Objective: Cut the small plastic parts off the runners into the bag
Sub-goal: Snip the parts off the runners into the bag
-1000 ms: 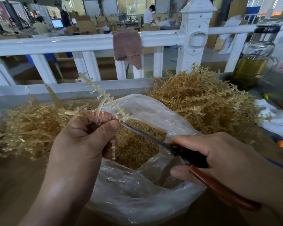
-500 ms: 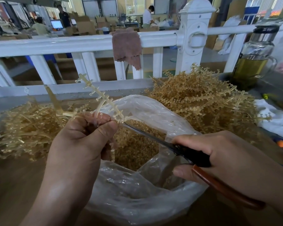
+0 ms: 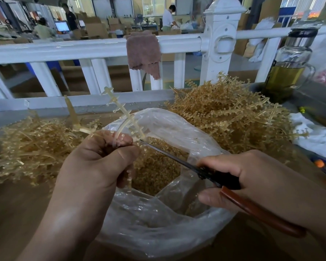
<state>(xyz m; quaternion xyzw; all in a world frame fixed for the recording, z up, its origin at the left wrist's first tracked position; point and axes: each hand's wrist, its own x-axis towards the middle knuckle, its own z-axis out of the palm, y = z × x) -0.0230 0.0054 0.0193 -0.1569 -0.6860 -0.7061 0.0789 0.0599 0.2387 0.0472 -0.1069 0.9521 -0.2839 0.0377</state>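
My left hand (image 3: 100, 162) grips a pale amber plastic runner (image 3: 120, 110) that sticks up and away over the open clear plastic bag (image 3: 177, 129). Small parts branch off the runner's sides. My right hand (image 3: 252, 178) holds scissors (image 3: 177, 159) with a black and red-brown handle. The blade tips sit right at the runner's base, just beside my left fingertips. Inside the bag lies a heap of small amber cut parts (image 3: 156, 172).
A pile of amber runners (image 3: 230, 115) lies right of the bag, another pile (image 3: 32, 146) to the left. A white railing (image 3: 94, 48) with a pink cloth (image 3: 143, 51) stands behind. A glass bottle (image 3: 288, 63) and white cloth (image 3: 318, 134) are at the right.
The scissor tips have crept slightly along the runner's base toward my left fingers. Both hands stay almost where they were.
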